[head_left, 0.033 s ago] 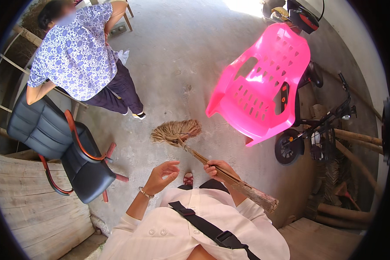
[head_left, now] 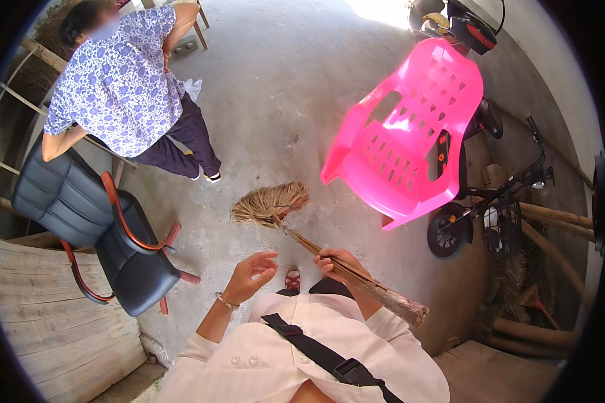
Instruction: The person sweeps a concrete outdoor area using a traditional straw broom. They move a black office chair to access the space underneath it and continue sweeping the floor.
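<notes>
In the lower middle, my right hand (head_left: 339, 264) wraps around the stick handle of a straw broom (head_left: 270, 203). The handle slants down to the right, past my right forearm, and ends in a thick, worn butt. Its bushy, pale brown head is against the concrete floor ahead of me, left of centre. My left hand (head_left: 254, 274), with a bracelet at the wrist, hovers to the left of the handle without touching it. Its fingers are bent and apart, with nothing in them.
A pink plastic chair (head_left: 410, 134) stands ahead to the right, beside a dark two-wheeler (head_left: 450, 230). On the left are a black padded armchair (head_left: 138, 279) and a person (head_left: 124, 87) in a patterned shirt. Wooden boards (head_left: 54, 316) edge the lower left; poles (head_left: 551, 213) lie at right.
The broom has shifted very slightly left, its head also a little farther from me. My right hand keeps its grip, and my left hand stays almost in place.
</notes>
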Demonstrator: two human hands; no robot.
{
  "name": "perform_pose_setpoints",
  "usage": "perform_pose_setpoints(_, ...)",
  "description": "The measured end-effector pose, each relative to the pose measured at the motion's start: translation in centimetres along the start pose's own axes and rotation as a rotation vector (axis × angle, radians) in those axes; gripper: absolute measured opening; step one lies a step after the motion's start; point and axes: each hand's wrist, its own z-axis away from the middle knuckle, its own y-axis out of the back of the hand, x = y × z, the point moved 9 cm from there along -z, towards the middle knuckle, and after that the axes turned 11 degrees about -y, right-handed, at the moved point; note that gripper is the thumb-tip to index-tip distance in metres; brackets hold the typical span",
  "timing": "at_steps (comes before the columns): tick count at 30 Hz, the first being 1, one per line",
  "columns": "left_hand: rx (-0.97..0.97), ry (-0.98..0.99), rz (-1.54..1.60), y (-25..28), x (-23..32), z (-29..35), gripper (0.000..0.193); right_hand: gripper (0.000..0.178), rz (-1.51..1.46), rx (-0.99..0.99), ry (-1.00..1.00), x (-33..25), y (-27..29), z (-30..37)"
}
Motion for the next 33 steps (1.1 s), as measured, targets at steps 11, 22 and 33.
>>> perform_pose_setpoints(11,0.197,0.027,-0.006,3.3,-2.6,-7.7,0.033,0.014,-0.034,0.261,-0.273,-7.4,3.3,-9.6)
perform_pose_setpoints(22,0.356,-0.030,0.052,6.7,0.2,-20.2,0.031,0.018,0.297,0.366,-0.425,-18.6,-10.1,-2.0)
perform_pose_setpoints(33,0.427,0.102,0.073,12.9,-3.1,-27.2,0.031,0.013,0.712,0.615,0.133,-35.9,-17.3,-3.6)
